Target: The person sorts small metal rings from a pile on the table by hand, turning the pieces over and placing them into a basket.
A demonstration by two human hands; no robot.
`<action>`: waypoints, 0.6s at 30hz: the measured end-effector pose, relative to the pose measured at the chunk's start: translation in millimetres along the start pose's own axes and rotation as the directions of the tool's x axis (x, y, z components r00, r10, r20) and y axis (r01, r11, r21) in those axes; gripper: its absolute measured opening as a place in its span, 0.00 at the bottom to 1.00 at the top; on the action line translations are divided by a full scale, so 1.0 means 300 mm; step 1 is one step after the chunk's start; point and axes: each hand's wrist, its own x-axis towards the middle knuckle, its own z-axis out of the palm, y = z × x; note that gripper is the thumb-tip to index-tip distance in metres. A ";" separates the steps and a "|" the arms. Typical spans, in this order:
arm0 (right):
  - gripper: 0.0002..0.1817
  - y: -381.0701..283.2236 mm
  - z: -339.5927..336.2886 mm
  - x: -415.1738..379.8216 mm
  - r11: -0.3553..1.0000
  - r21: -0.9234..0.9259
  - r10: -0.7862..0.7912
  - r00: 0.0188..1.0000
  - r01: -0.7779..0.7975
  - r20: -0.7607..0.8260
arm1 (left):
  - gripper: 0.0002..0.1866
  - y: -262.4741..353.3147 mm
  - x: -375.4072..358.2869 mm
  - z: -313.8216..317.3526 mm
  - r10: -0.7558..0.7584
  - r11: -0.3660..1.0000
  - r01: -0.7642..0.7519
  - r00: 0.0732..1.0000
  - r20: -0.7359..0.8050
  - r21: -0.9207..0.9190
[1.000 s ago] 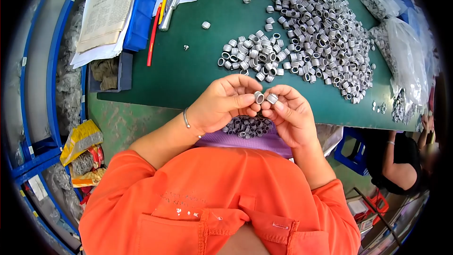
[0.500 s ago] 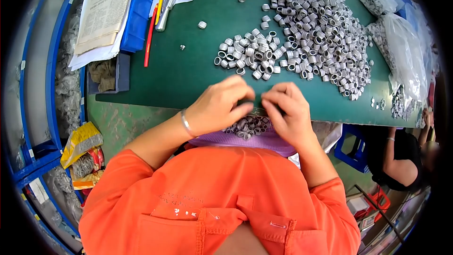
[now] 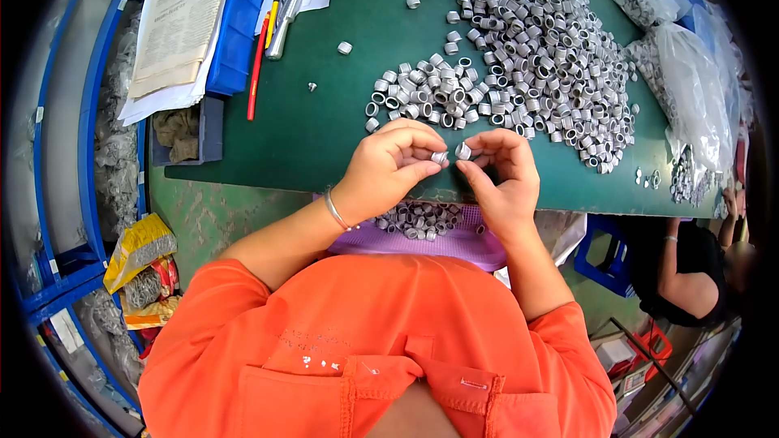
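My left hand [image 3: 395, 158] pinches a small silvery metal ring [image 3: 439, 157] between thumb and fingers. Close beside it, my right hand [image 3: 505, 172] grips another metal ring [image 3: 462, 151] at its fingertips. Both hands are over the near edge of the green table [image 3: 308, 130]. Just beyond them lies a small heap of rings [image 3: 426, 91], which joins a much larger pile of rings [image 3: 552, 57] to the right. Below my hands, a purple basket [image 3: 479, 250] at my lap holds more rings [image 3: 418, 219].
A red pencil [image 3: 257, 73] and a metal tool [image 3: 292, 8] lie at the back left by a blue bin [image 3: 243, 24] and newspaper [image 3: 174, 24]. Plastic bags of parts [image 3: 690, 89] stand on the right. Another person's arm [image 3: 673, 264] shows beyond a blue stool [image 3: 604, 255].
Both hands have risen slightly from the table edge, and a ring now shows at the fingertips of each. A ring has appeared at the small heap's left edge.
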 end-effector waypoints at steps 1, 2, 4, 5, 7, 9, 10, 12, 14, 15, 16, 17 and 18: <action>0.22 -0.002 -0.001 -0.006 1.000 0.000 0.003 1.000 -0.003 0.000 | 0.11 -0.005 0.000 0.002 -0.009 0.981 0.007 1.000 -0.009 -0.195; 0.23 -0.005 0.000 -0.011 0.999 0.030 -0.045 0.999 0.045 -0.001 | 0.10 0.001 -0.010 0.005 -0.144 0.932 0.135 0.990 -0.003 -0.337; 0.25 -0.011 0.000 -0.016 0.992 0.065 -0.111 0.994 0.110 0.014 | 0.09 0.027 -0.011 -0.002 -0.237 0.899 0.228 0.971 0.024 -0.375; 0.25 -0.015 0.002 -0.018 0.992 0.065 -0.110 0.994 0.109 0.015 | 0.09 0.031 -0.012 -0.004 -0.322 0.857 0.316 0.945 0.055 -0.408; 0.24 -0.024 0.007 -0.022 0.987 0.131 -0.099 0.995 0.096 0.015 | 0.09 0.032 -0.015 -0.004 -0.324 0.845 0.318 0.944 0.061 -0.429; 0.24 -0.019 0.006 -0.024 0.984 0.152 -0.095 0.995 0.091 0.020 | 0.08 0.033 -0.016 -0.006 -0.324 0.834 0.318 0.944 0.066 -0.450; 0.24 -0.018 0.006 -0.025 0.981 0.172 -0.091 0.996 0.086 0.023 | 0.09 0.034 -0.016 -0.008 -0.333 0.824 0.328 0.940 0.074 -0.462; 0.24 -0.021 0.005 -0.025 0.979 0.187 -0.083 0.996 0.076 0.029 | 0.09 0.034 -0.017 -0.010 -0.341 0.814 0.337 0.937 0.082 -0.473; 0.23 -0.027 0.004 -0.026 0.977 0.203 -0.074 0.997 0.066 0.034 | 0.10 0.033 -0.019 -0.011 -0.358 0.790 0.351 0.930 0.087 -0.502; 0.23 -0.030 0.002 -0.025 0.954 0.299 -0.025 0.998 0.009 0.050 | 0.10 0.033 -0.020 -0.012 -0.358 0.791 0.351 0.930 0.087 -0.501; 0.22 -0.033 0.000 -0.024 0.919 0.392 0.022 0.997 -0.047 0.070 | 0.10 0.032 -0.022 -0.013 -0.360 0.767 0.358 0.927 0.106 -0.532; 0.22 -0.036 -0.003 -0.023 0.919 0.391 0.022 0.997 -0.047 0.070 | 0.10 0.032 -0.023 -0.013 -0.361 0.742 0.366 0.924 0.125 -0.561; 0.21 -0.038 -0.007 -0.020 0.877 0.467 0.076 0.992 -0.116 0.105 | 0.10 0.033 -0.024 -0.012 -0.360 0.743 0.365 0.924 0.125 -0.561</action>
